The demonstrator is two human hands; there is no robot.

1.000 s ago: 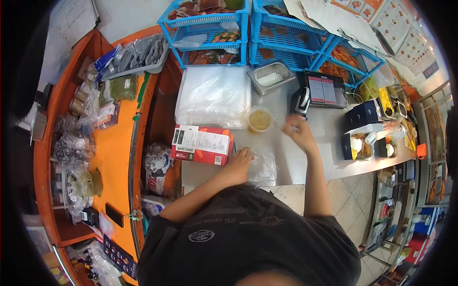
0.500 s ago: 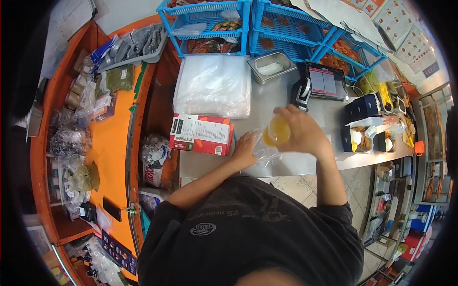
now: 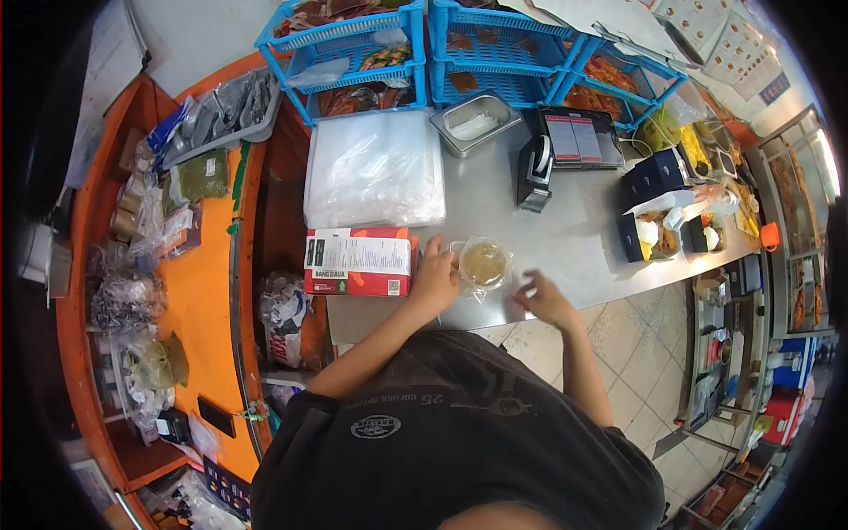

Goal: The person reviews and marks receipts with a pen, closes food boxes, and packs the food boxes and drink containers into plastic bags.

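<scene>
A round cup of yellowish liquid [image 3: 486, 263] sits inside a clear plastic bag [image 3: 480, 292] on the steel counter, seen from above. My left hand [image 3: 433, 281] is at the cup's left side, its fingers bent on the edge of the bag. To the right, my right hand [image 3: 546, 300] is held apart from the cup, with loosely curled fingers and nothing in them. Left of my left hand lies a red box with a white label [image 3: 360, 262].
Behind the box lies a stack of clear plastic bags [image 3: 375, 168]. A black tape dispenser [image 3: 535, 173] and a metal tray [image 3: 477, 124] stand farther back, below blue racks [image 3: 495, 66]. Open food boxes [image 3: 649, 237] stand on the right. An orange counter [image 3: 201, 291] runs along the left.
The cup has gone from my right hand onto the counter inside the bag. My right hand has let go and moved down toward me. My left hand has shifted slightly left.
</scene>
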